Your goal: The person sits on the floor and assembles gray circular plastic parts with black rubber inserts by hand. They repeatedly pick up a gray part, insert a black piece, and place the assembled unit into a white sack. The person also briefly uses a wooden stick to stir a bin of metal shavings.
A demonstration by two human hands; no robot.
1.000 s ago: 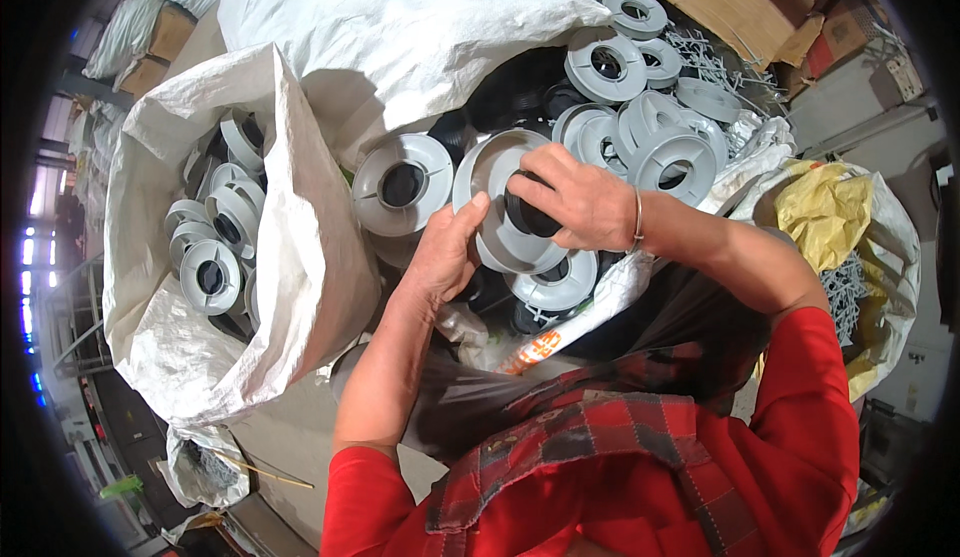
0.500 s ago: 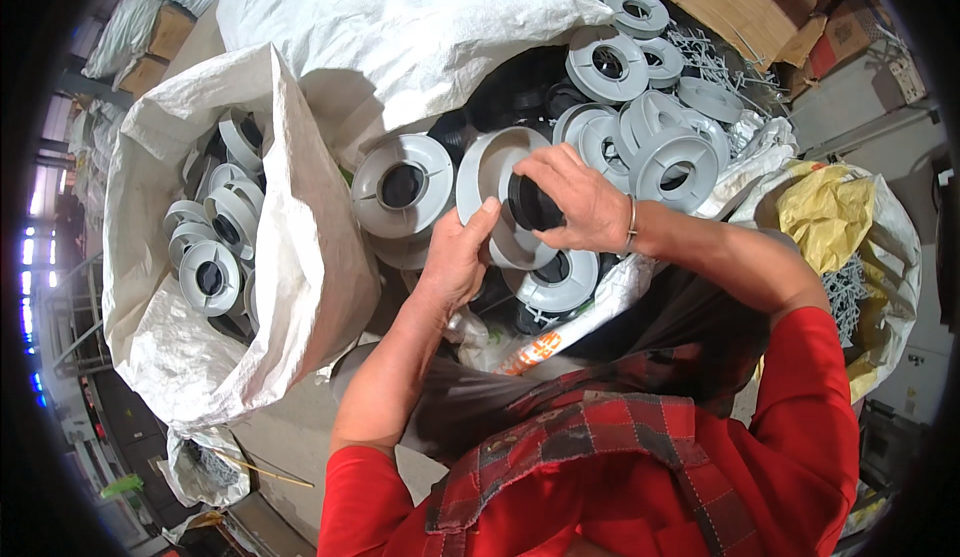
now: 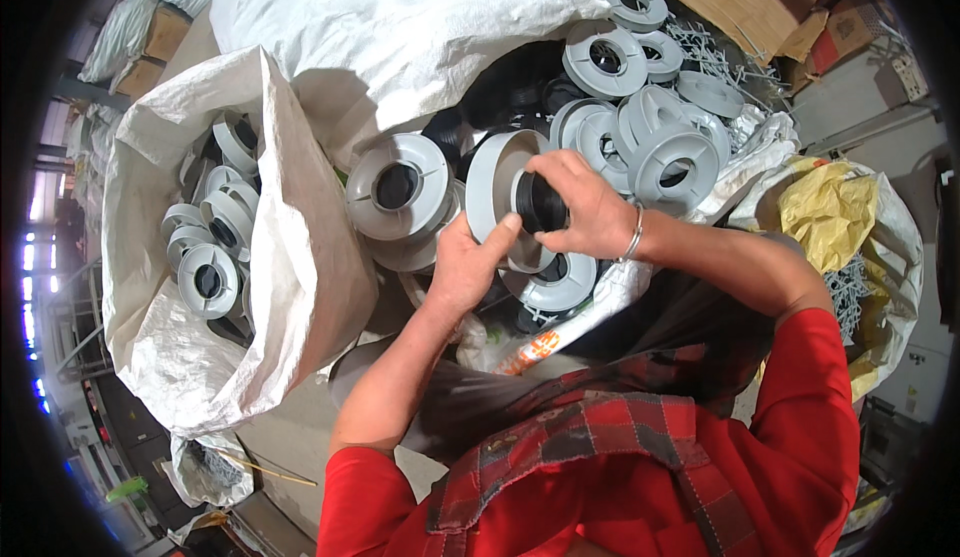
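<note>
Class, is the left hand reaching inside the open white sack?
No, the left hand grips the gray ring outside the open white sack, while the right hand holds the black part.

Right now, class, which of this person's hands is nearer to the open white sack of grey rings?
Left. The left hand grips a grey ring, to the right of the sack; the right hand holds a black ring, farther right, beyond the left hand.
</note>
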